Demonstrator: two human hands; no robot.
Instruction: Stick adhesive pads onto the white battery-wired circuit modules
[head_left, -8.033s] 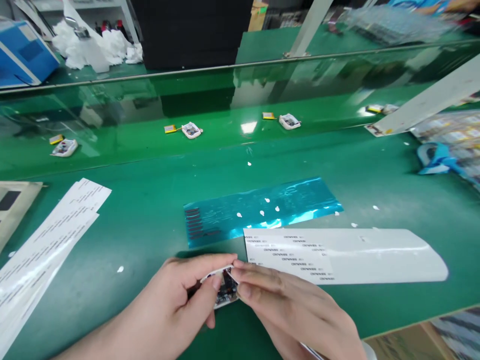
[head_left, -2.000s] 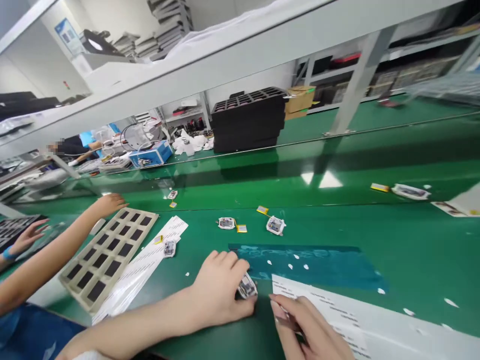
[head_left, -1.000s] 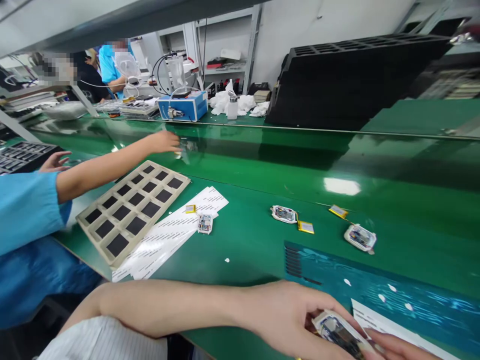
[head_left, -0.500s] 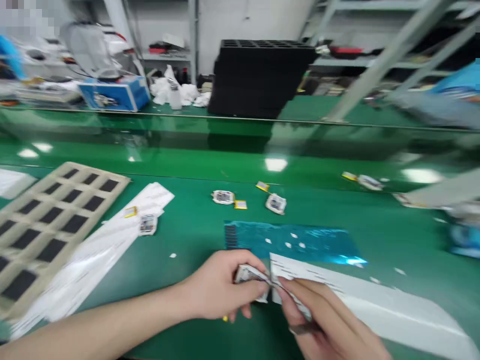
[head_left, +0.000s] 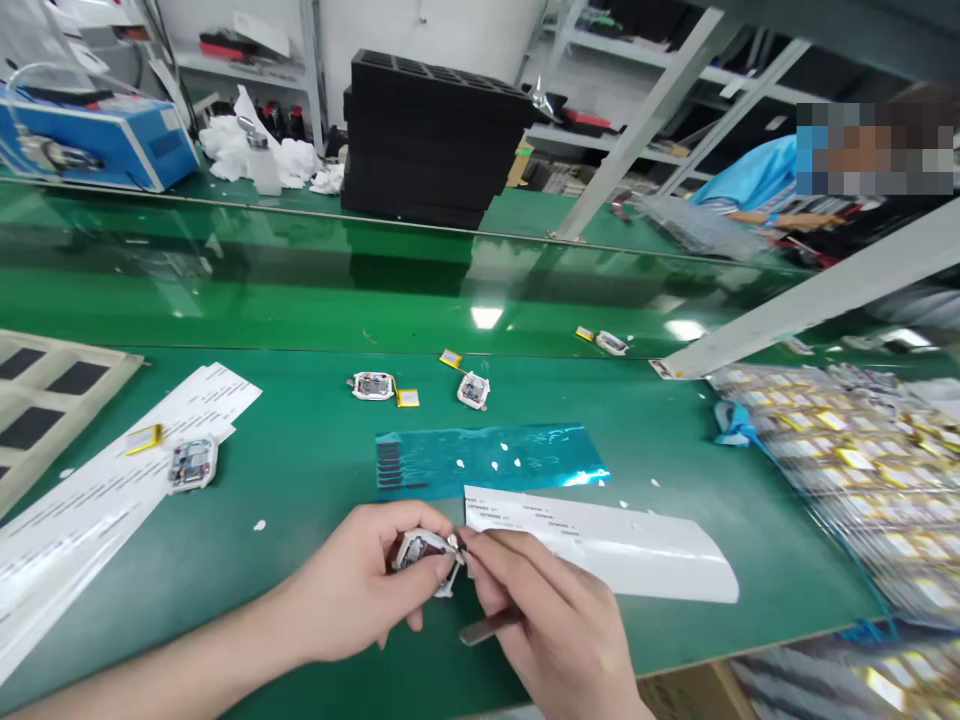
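Observation:
My left hand (head_left: 382,570) is closed round a small white-framed device (head_left: 424,550) with a circuit board inside, gripped between thumb and fingers. At its right edge, the thumb and fingertips of my right hand (head_left: 547,610) pinch together; what lies between them is too small to tell. A flat metal tool (head_left: 489,626) juts out from under the fingers of this hand, its kind hidden. Just beyond the hands lie a white label sheet (head_left: 637,560) and a blue film strip (head_left: 540,460) with dark labels at its left end and small white bits on it.
Similar devices with yellow batteries lie at the back, including one device (head_left: 472,390), and another device (head_left: 193,464) rests on white label sheets (head_left: 150,450) at left. A beige tray (head_left: 75,370) is far left. Battery-filled trays (head_left: 862,460) stand right, below a slanted post (head_left: 810,290). A person (head_left: 750,190) is behind.
The view has swung right, bringing the battery trays and the other person into sight. Both hands stay together at the device; the metal tool now shows more clearly.

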